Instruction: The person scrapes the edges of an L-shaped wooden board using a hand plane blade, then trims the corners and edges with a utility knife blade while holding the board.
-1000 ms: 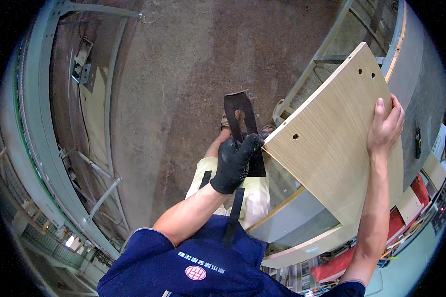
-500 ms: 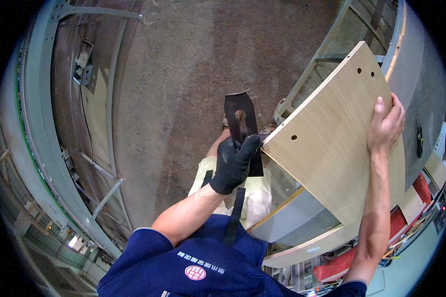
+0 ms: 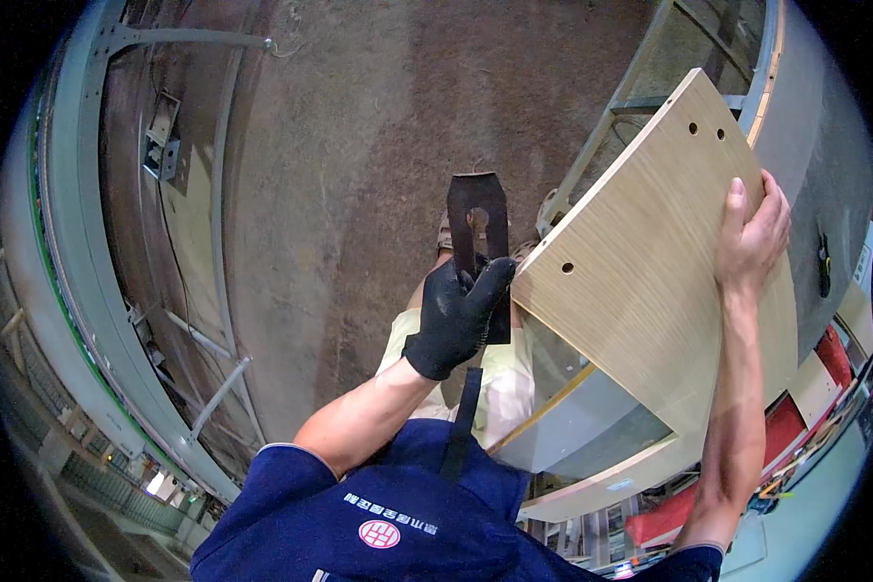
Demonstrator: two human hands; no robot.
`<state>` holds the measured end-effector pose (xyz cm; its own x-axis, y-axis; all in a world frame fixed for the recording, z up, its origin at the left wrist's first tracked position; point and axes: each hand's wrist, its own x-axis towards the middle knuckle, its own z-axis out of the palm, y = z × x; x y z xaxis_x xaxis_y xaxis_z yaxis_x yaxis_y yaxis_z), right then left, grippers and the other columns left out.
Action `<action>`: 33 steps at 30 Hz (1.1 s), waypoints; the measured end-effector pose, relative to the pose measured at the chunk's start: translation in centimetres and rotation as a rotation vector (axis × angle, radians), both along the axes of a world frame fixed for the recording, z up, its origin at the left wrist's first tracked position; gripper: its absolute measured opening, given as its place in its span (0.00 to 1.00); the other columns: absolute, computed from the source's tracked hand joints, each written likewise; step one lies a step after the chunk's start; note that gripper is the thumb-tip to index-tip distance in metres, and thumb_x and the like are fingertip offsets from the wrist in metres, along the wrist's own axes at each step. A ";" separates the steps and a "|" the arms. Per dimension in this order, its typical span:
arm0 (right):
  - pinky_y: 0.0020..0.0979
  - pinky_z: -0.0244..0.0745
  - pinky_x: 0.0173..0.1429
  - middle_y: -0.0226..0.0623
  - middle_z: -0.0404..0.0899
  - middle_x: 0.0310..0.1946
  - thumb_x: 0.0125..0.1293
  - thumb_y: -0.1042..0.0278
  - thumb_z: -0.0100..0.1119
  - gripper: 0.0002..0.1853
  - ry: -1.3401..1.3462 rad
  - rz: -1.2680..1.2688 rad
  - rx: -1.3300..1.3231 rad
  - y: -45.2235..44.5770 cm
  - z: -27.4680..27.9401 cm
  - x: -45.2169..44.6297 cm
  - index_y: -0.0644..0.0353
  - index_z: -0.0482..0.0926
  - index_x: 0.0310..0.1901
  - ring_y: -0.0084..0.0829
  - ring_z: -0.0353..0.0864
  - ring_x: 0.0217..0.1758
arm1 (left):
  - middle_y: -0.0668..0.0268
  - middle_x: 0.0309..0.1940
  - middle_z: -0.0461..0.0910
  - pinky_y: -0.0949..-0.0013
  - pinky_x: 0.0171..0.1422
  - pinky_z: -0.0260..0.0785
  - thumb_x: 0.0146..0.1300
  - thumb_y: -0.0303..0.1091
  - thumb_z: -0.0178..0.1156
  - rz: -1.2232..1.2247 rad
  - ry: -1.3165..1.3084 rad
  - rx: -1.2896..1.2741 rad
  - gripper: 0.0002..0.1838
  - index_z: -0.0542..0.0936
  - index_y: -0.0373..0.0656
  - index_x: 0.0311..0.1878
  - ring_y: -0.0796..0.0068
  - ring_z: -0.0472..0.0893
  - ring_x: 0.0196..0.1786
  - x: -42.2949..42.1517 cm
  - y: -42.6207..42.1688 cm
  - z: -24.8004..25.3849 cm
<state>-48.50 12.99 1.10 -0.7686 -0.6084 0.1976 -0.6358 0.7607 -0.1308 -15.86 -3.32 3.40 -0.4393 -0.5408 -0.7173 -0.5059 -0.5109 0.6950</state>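
Observation:
My left hand (image 3: 459,315), in a black glove, is closed around a flat black plane blade (image 3: 496,228) with a keyhole-shaped slot. The blade stands nearly upright in view, its broad end pointing away from me, just left of the board's near corner. Bare, my right hand (image 3: 753,233) grips the right edge of a pale wood-grain board (image 3: 640,252), thumb on its face and fingers partly hidden over the edge. Several round holes are drilled in that board. It lies tilted across the curved worktable at my right.
The worktable's grey top (image 3: 817,145) carries a small black and yellow tool (image 3: 824,265). Beneath and beside it runs a metal frame (image 3: 606,126). A long machine rail (image 3: 73,223) stands at the left. Red material (image 3: 664,519) and stacked panels lie at the lower right.
The blade has turned in my left hand's grip and now faces me more squarely. The board's far corner appears slightly further left and up, with my right hand still on it.

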 end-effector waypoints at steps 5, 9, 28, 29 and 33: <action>0.50 0.60 0.74 0.51 0.73 0.63 0.75 0.39 0.49 0.34 0.008 -0.023 0.009 -0.1 0.3 0.2 0.63 0.72 0.67 0.48 0.70 0.69 | 0.71 0.26 0.81 0.71 0.30 0.67 0.74 0.40 0.62 -0.082 -0.048 -0.042 0.14 0.85 0.37 0.40 0.83 0.75 0.26 -0.3 -0.5 0.6; 0.50 0.60 0.74 0.49 0.74 0.62 0.75 0.39 0.50 0.34 -0.013 0.001 -0.021 0.1 0.1 -0.2 0.63 0.73 0.66 0.47 0.70 0.69 | 0.71 0.30 0.84 0.76 0.33 0.70 0.75 0.42 0.61 0.175 0.099 0.157 0.15 0.85 0.39 0.38 0.85 0.79 0.30 0.6 0.0 -0.7; 0.50 0.62 0.73 0.48 0.74 0.61 0.73 0.38 0.50 0.34 -0.005 -0.032 -0.038 0.0 0.1 -0.1 0.61 0.75 0.64 0.47 0.71 0.69 | 0.71 0.27 0.83 0.75 0.30 0.69 0.74 0.37 0.61 0.079 0.014 0.044 0.13 0.88 0.37 0.47 0.85 0.79 0.27 0.7 0.5 -0.3; 0.50 0.62 0.73 0.48 0.74 0.61 0.73 0.37 0.50 0.34 0.002 -0.027 -0.044 0.1 0.2 -0.3 0.61 0.75 0.64 0.47 0.71 0.69 | 0.71 0.27 0.83 0.75 0.30 0.69 0.74 0.37 0.61 0.104 0.029 0.075 0.13 0.88 0.37 0.48 0.86 0.78 0.27 0.7 0.4 -0.1; 0.50 0.62 0.72 0.47 0.75 0.60 0.73 0.37 0.51 0.34 0.008 -0.011 -0.073 0.2 -0.2 -0.4 0.61 0.75 0.64 0.46 0.71 0.68 | 0.73 0.27 0.82 0.75 0.32 0.69 0.74 0.37 0.61 0.096 0.032 0.100 0.13 0.88 0.37 0.47 0.86 0.77 0.28 1.0 0.3 0.1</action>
